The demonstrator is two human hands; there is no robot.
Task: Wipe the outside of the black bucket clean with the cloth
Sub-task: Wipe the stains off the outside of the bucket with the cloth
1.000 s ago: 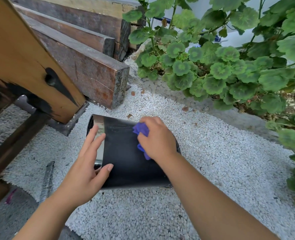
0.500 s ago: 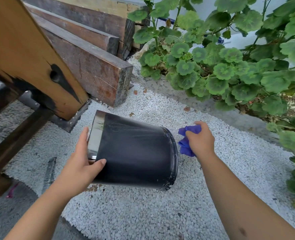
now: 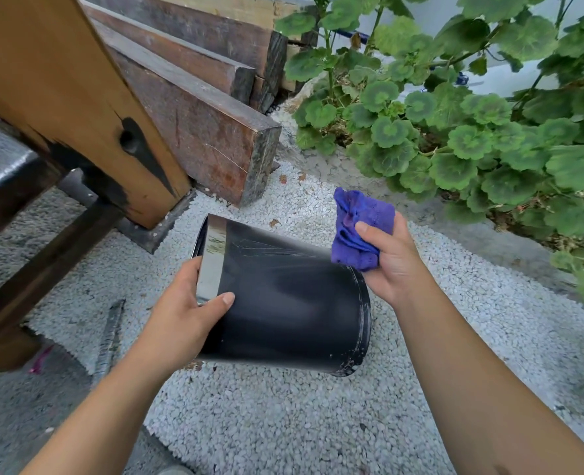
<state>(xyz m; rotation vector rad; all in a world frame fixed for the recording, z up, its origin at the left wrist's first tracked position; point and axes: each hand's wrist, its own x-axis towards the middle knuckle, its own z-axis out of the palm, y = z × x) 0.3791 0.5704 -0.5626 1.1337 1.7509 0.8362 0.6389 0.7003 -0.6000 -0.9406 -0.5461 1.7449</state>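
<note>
Gravel [image 3: 283, 423] of small white stones covers the ground, and the black bucket [image 3: 283, 303] lies on its side above it, its shiny silver band [image 3: 211, 262] turned to the left and its scuffed rim to the right. Whether the bucket touches the gravel or is lifted clear of it cannot be told. The left hand [image 3: 184, 317] grasps the bucket at the band end, thumb laid across the black wall and fingers wrapped behind the edge. The right hand [image 3: 393, 262] is clenched around a crumpled blue-purple cloth [image 3: 359, 228], thumb pressed on its front; the cloth sits at the upper right edge of the bucket, just beside the rim, and its lower fold appears to meet the wall there. Fine pale scratches show on the bucket's upper side near the band. Behind, to the left, a slanted wooden post [image 3: 78, 97] with a dark knot stands on a metal foot, with weathered timber beams [image 3: 208, 132] stacked beyond it. Round-leaved green plants [image 3: 455, 132] fill the upper right, along a grey concrete edge.
</note>
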